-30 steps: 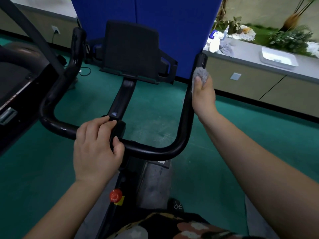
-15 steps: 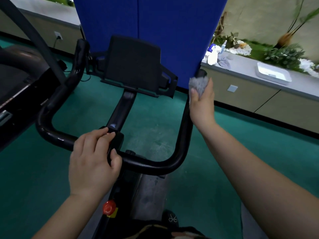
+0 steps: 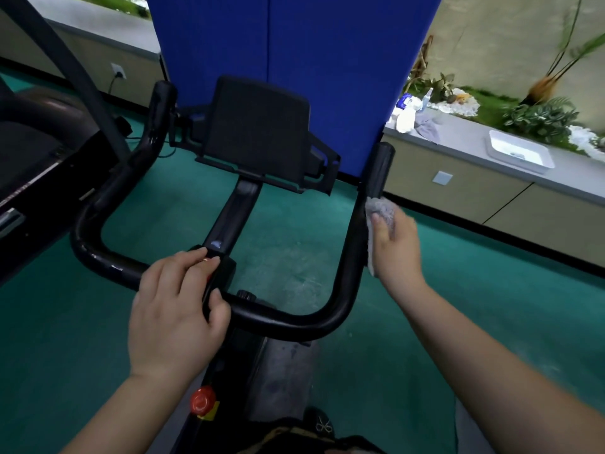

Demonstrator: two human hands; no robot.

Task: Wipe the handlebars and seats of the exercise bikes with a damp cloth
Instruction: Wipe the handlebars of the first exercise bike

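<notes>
Pressing a grey cloth (image 3: 379,209) against the right upright arm of the black handlebar (image 3: 288,321), the right hand (image 3: 397,247) lies fairly flat with the cloth trapped between its palm and fingers and the bar, about midway up that arm and just below the matte grip at its far tip. The left hand (image 3: 176,309) is closed over the near crossbar at the centre clamp, fingers curled over the top and thumb under the front, which looks like steadying the bike.

Judging by where the cloth sits, the work is at the right arm of this handlebar. Whether any stretch of the bar is already clean cannot be told; glossy patches on the left bend may be wet or may only be reflections. The left arm, the crossbar under the left hand and the tablet holder (image 3: 258,139) show no cloth on them. The seat is out of view, so it appears not yet reached, and a second machine at the far left suggests more equipment to do. The task seems early to middling.
</notes>
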